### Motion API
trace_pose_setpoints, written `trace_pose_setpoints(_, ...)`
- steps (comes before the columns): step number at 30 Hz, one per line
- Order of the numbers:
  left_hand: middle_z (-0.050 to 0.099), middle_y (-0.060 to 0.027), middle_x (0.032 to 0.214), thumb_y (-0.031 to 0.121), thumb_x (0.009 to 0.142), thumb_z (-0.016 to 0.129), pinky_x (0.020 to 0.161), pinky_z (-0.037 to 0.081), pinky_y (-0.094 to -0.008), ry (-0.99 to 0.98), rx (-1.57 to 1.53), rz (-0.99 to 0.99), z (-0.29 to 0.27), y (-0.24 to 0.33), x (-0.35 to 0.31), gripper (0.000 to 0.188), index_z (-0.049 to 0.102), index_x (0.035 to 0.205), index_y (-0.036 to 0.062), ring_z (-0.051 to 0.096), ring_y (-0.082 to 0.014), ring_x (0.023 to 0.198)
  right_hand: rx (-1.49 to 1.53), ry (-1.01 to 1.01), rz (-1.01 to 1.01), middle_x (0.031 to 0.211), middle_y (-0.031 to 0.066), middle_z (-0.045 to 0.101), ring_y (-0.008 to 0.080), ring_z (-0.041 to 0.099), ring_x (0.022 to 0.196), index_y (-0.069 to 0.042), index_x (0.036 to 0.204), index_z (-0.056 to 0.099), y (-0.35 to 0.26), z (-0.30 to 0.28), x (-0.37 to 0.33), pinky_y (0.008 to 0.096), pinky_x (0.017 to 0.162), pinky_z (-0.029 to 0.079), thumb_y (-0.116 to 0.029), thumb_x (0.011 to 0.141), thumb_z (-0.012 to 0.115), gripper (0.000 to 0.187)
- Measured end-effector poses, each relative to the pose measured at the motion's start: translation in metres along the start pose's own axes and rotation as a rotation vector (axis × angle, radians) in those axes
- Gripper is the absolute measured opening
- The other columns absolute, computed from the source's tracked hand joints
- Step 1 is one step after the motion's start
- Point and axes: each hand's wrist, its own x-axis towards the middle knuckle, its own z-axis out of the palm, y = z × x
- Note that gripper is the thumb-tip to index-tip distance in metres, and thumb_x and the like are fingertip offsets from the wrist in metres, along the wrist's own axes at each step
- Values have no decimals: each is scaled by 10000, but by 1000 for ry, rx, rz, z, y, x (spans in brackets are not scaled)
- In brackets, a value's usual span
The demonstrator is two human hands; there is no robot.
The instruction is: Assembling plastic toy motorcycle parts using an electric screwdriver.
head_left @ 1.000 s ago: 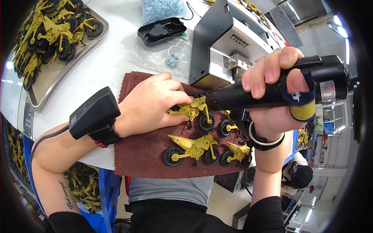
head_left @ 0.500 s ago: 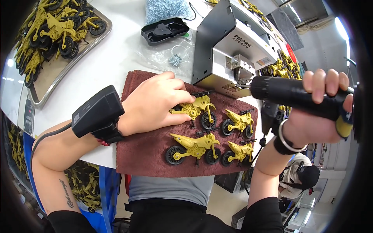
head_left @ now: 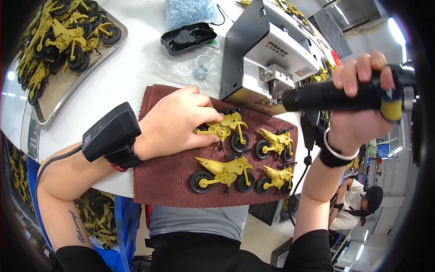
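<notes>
On a brown towel point(head_left: 158, 181), my left hand point(head_left: 176, 120) pinches the rear part of a yellow toy motorcycle point(head_left: 232, 123), its fingers above and thumb below; the rear wheel is hidden under the hand. My right hand point(head_left: 355, 129) is wrapped round a black power screwdriver point(head_left: 310, 97), held level. Its front end reaches the face of a grey screw feeder point(head_left: 253, 63); the bit's tip is not visible. Three more yellow toy motorcycles lie on the towel: one nearest me point(head_left: 222, 171), one at the right point(head_left: 274, 143) and one at the near right point(head_left: 274, 177).
A metal-rimmed tray point(head_left: 86, 86) piled with yellow toy motorcycles stands at the far left. Behind the towel are a bag of screws point(head_left: 190, 13), a black dish point(head_left: 188, 38) and a small clear cup point(head_left: 204, 63). A co-worker point(head_left: 358, 204) sits at the right.
My right hand and the screwdriver have shifted left and slightly up, with the front end closer to the feeder. My left hand keeps its hold on the toy motorcycle.
</notes>
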Motion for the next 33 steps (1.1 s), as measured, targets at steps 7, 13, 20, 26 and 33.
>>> trace_pose_setpoints(7, 562, -57, 780, 219, 666, 730, 689, 425, -319, -2, 0, -9, 0, -1, 0, 301, 645, 905, 57, 495, -237, 737, -18, -4, 105, 756, 45, 429, 133, 450, 542, -76, 877, 365, -1, 28, -35, 299, 568, 377, -232, 809, 585, 278)
trace_pose_setpoints(13, 562, -59, 785, 216, 665, 731, 693, 425, -320, -14, 9, -8, 0, -1, 0, 304, 646, 909, 56, 494, -238, 735, -58, 90, 95, 712, 36, 454, 135, 463, 507, -76, 885, 385, 14, 35, -49, 293, 518, 397, -243, 787, 621, 305)
trace_pose_setpoints(20, 566, -55, 791, 205, 659, 730, 703, 430, -314, -8, 14, -7, 0, 1, 1, 297, 646, 902, 56, 508, -235, 751, -67, 51, 66, 703, 34, 458, 141, 469, 498, -80, 873, 393, 19, 32, -56, 294, 515, 400, -254, 774, 645, 322)
trace_pose_setpoints(26, 562, -57, 798, 205, 659, 730, 709, 430, -315, -22, 28, -16, 0, 1, 1, 305, 644, 911, 56, 507, -235, 755, -25, 5, 44, 700, 39, 461, 146, 478, 500, -79, 861, 395, 23, 34, -59, 297, 517, 410, -253, 766, 670, 338)
trace_pose_setpoints(33, 546, -59, 802, 209, 665, 730, 708, 427, -321, 6, -4, -5, 1, 4, 3, 328, 641, 948, 67, 488, -240, 765, -26, 4, -7, 812, 64, 473, 150, 491, 543, -69, 912, 389, 12, 31, -54, 287, 519, 408, -249, 772, 669, 361)
